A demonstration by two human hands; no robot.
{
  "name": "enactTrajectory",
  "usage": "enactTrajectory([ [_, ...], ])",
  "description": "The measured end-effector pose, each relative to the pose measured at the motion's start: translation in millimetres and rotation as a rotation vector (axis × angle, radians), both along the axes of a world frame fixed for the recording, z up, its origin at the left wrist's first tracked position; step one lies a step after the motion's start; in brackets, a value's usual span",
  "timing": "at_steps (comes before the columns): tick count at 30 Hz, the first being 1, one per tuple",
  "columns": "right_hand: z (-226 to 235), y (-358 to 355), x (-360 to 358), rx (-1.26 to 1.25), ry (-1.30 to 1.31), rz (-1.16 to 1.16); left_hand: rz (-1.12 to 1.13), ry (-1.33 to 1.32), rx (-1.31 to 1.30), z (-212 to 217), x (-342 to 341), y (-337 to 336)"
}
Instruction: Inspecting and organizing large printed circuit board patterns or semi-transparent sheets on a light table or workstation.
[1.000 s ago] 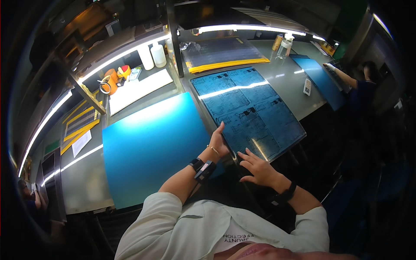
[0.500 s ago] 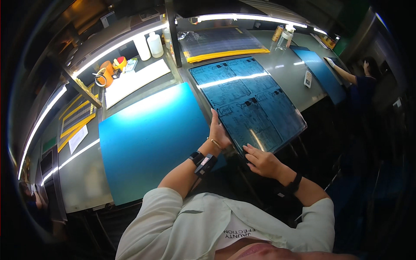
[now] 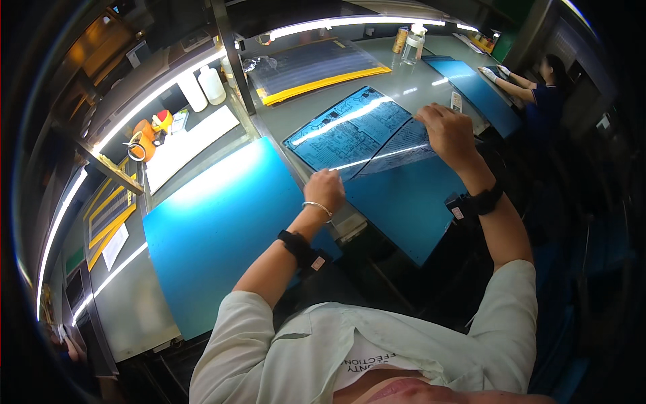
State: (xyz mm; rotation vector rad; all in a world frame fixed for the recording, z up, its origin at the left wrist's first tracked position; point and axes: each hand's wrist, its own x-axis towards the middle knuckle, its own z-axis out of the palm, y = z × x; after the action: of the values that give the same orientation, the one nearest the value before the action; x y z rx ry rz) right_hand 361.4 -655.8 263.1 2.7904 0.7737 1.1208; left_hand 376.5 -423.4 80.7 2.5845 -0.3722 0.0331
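A clear film printed with dark circuit patterns [image 3: 343,131] lies partly on a blue sheet [image 3: 407,209], its near part bent up and curling back. The near portion of that blue sheet is uncovered. My left hand [image 3: 326,190] is closed on the film's left near edge, low over the sheet's left side. Higher and to the right, my right hand [image 3: 445,131] pinches the raised right corner of the film. Fingertips of both hands are partly hidden. Left of these lies a larger plain blue sheet [image 3: 229,236] with a bright lamp reflection.
Yellow-edged dark sheets [image 3: 316,71] lie at the back, near a clear pump bottle [image 3: 413,44]. White bottles [image 3: 212,86] and tape rolls [image 3: 140,145] stand at the back left beside an upright post [image 3: 232,57]. A co-worker [image 3: 548,94] works at the far right.
The film's near part has come up off the blue sheet, baring its surface. My right hand has risen up and to the right; my left hand has shifted slightly left.
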Motion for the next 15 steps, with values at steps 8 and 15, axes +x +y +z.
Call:
enactTrajectory([
  [8,28.8,-34.2,20.9,0.075,-0.094,-0.062,-0.249,-0.483,-0.367,18.5,-39.4,-18.5],
  [15,66.7,-14.2,29.8,0.110,-0.204,0.044,-0.088,-0.138,0.313,-12.3,17.8,-46.3],
])
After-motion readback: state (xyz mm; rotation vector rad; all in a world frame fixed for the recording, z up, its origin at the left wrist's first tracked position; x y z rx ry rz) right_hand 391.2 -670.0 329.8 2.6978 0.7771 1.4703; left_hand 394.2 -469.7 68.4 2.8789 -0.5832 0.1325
